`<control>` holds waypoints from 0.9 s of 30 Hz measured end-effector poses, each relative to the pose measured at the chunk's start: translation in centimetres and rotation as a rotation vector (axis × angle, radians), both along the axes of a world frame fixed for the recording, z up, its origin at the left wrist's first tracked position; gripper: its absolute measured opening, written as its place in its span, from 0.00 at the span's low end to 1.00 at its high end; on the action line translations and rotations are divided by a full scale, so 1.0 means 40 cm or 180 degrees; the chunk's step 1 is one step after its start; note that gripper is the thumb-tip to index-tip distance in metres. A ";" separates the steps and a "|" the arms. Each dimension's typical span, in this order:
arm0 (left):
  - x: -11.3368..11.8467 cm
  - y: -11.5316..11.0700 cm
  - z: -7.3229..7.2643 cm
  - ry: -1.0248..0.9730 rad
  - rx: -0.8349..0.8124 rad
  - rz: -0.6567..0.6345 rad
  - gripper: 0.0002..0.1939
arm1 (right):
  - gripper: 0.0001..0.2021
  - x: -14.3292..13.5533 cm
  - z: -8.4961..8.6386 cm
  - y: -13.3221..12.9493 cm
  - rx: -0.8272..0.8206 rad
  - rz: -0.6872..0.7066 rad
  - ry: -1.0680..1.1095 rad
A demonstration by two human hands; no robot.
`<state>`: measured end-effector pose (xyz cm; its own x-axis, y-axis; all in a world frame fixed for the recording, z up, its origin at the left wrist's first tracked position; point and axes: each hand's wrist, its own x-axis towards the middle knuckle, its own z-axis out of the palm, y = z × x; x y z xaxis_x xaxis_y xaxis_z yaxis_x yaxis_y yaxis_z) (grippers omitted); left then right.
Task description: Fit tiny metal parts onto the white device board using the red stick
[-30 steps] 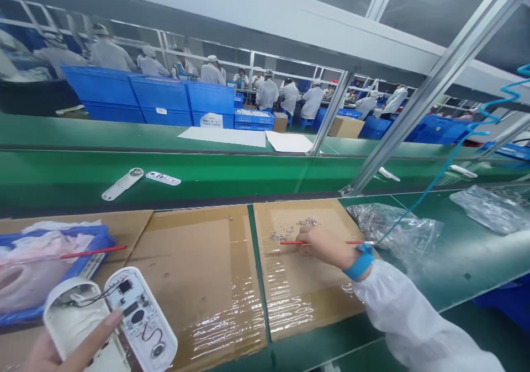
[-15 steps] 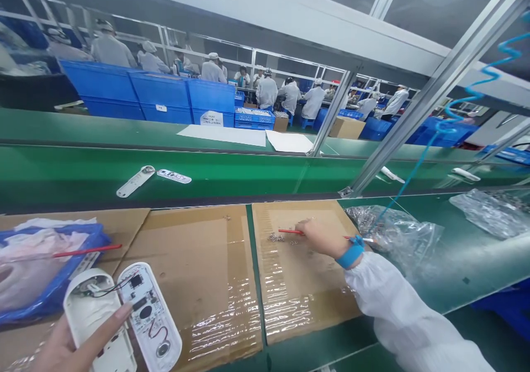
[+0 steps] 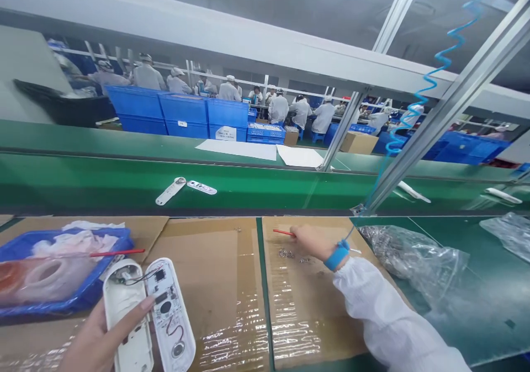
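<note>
My left hand (image 3: 105,336) grips an opened white plastic device. Its hollow shell half (image 3: 134,341) lies in the fingers, with the thumb across it. Thin wires join that shell to the other half, which carries a circuit board (image 3: 171,311) with black chips, a red wire and a round metal part. Over the right cardboard sheet (image 3: 298,300), my right hand (image 3: 310,242) is closed around a thin red stick (image 3: 282,232) that sticks out to the left. Small metal screws (image 3: 285,254) lie in a loose pile just below this hand. Its fingertips are partly hidden.
At left stands a blue tray (image 3: 124,244) with pinkish cloth, a translucent container and another red stick (image 3: 118,253). A plastic bag of metal parts (image 3: 397,245) lies right. Another opened device (image 3: 171,191) rests on the green belt (image 3: 265,187). A metal post (image 3: 439,115) rises at right.
The view has tilted up and turned left, so things appear further right and lower. My right hand has moved slightly away from the screw pile, still with the red stick. My left hand keeps its hold.
</note>
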<state>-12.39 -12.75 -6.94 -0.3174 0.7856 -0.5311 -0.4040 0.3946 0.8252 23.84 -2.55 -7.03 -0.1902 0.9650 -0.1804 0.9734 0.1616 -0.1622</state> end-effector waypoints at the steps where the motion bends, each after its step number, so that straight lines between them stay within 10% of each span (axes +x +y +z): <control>1: 0.009 0.008 0.014 -0.0075 0.0046 -0.0096 0.54 | 0.07 -0.002 0.014 -0.007 0.0090 0.0017 0.0157; 12: 0.180 0.172 0.141 -0.0570 0.1173 -0.0810 0.19 | 0.10 -0.082 0.163 -0.065 0.0898 0.0577 0.1928; 27: 0.417 0.309 0.126 -0.1108 0.2170 0.0309 0.17 | 0.04 -0.185 0.200 -0.038 0.0747 -0.0661 0.2817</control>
<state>4.27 -0.40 -1.91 -0.3048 0.9522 -0.0215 -0.6918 -0.2058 0.6921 16.42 -4.06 0.98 0.0150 0.9884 0.1510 0.5247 0.1208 -0.8427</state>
